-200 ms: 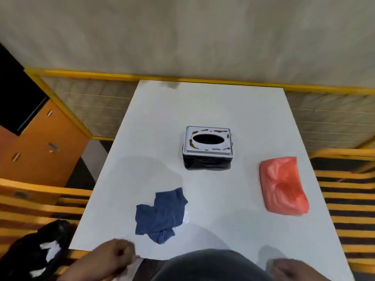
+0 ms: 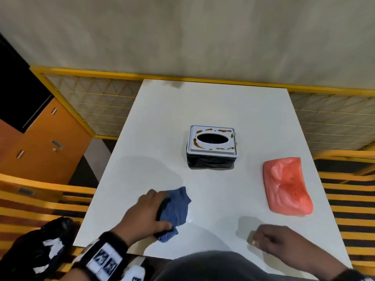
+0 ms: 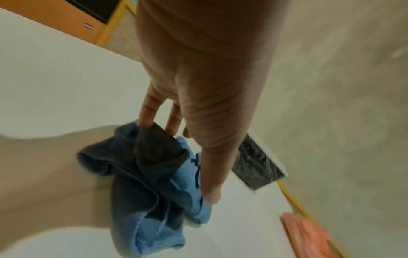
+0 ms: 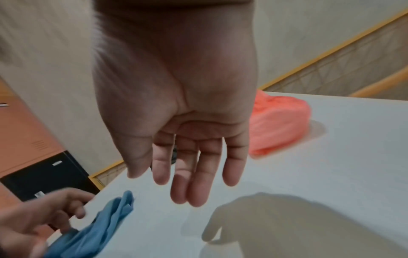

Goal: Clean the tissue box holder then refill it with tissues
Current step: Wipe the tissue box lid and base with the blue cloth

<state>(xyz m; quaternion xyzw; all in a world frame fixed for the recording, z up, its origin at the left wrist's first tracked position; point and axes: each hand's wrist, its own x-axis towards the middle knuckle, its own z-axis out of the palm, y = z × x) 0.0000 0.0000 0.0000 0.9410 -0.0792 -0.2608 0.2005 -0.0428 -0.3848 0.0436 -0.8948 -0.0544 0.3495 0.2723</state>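
Observation:
The tissue box holder (image 2: 212, 147), a grey lid with an oval opening and brown stains over a dark body, stands mid-table; its dark side also shows in the left wrist view (image 3: 258, 167). A crumpled blue cloth (image 2: 178, 207) lies near the front edge. My left hand (image 2: 162, 211) grips it, fingers on top and thumb at its side (image 3: 183, 162). A pink pack of tissues (image 2: 286, 185) lies at the right (image 4: 280, 122). My right hand (image 2: 253, 240) hovers over the table's front right with relaxed fingers (image 4: 183, 185), holding nothing.
The white table (image 2: 223, 102) is bounded by a yellow mesh fence (image 2: 97, 104) at the back. Orange cabinets (image 2: 40, 142) stand left, yellow slatted seats (image 2: 349, 199) flank both sides, and a black bag (image 2: 36, 246) sits at lower left.
My left hand has moved forward from the table's front edge onto the blue cloth and bunched it up. My right hand has come forward over the table.

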